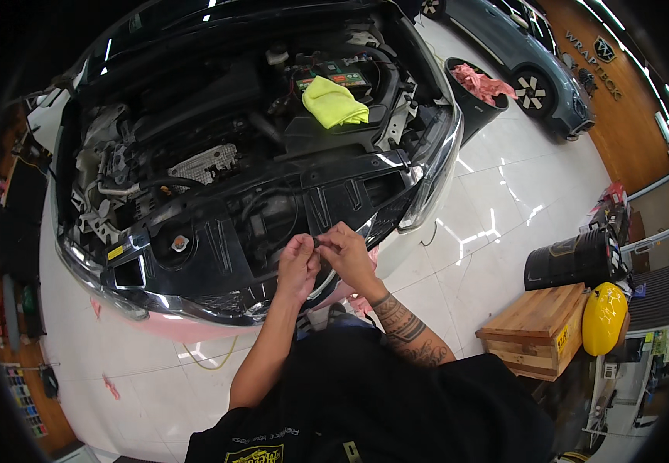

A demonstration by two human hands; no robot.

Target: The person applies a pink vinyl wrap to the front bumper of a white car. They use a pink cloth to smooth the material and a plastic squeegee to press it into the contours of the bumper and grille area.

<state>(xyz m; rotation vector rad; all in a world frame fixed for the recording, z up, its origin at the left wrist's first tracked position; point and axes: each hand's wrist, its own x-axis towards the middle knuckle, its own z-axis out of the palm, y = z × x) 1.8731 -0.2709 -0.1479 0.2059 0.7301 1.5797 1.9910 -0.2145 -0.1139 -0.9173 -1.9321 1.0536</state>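
Your left hand (pixel 297 267) has its thumb and finger pressed together on a small dark piece (pixel 317 241). Your right hand (pixel 348 253) meets it from the other side, and its thumb and fingertips are closed on the same piece. The piece looks black and short, but your fingers hide most of it, so its full shape is hard to tell. It is up between your two hands, over the front edge of the car. Below and in front of your hands is a black plastic cover (pixel 188 272), with an orange-and-silver round cap (pixel 179 244) on its left part. Past that is the open engine bay (pixel 184 104). A bright yellow-green cloth (pixel 334 103) lies at its far right, partly over a battery (pixel 348 78). Off to your right, a wooden box (pixel 535 316) sits on the white floor (pixel 419 309).
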